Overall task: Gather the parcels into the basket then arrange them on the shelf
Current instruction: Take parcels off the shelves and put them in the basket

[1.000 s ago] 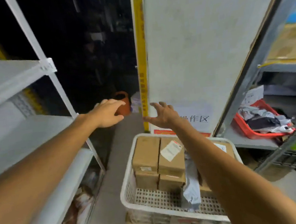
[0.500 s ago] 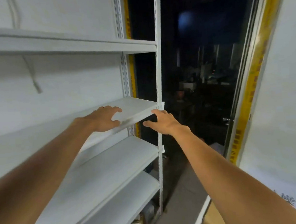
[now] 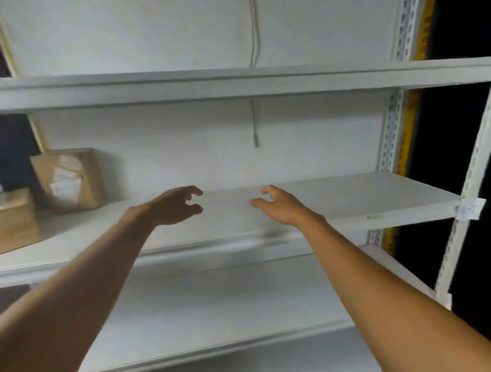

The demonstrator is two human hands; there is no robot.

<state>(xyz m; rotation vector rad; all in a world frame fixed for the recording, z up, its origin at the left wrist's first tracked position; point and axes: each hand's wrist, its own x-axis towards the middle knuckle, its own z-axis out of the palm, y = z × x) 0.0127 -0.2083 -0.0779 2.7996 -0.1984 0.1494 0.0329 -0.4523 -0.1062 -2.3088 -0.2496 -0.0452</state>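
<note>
Brown cardboard parcels (image 3: pixel 68 180) sit at the left end of the white metal shelf (image 3: pixel 355 195), one upright near the back wall, one lying nearer the front. The left hand (image 3: pixel 171 207) and right hand (image 3: pixel 279 205) hover over the shelf's middle, fingers loosely curled, holding nothing. The boxes look stiff and fairly light, best gripped by opposite sides.
</note>
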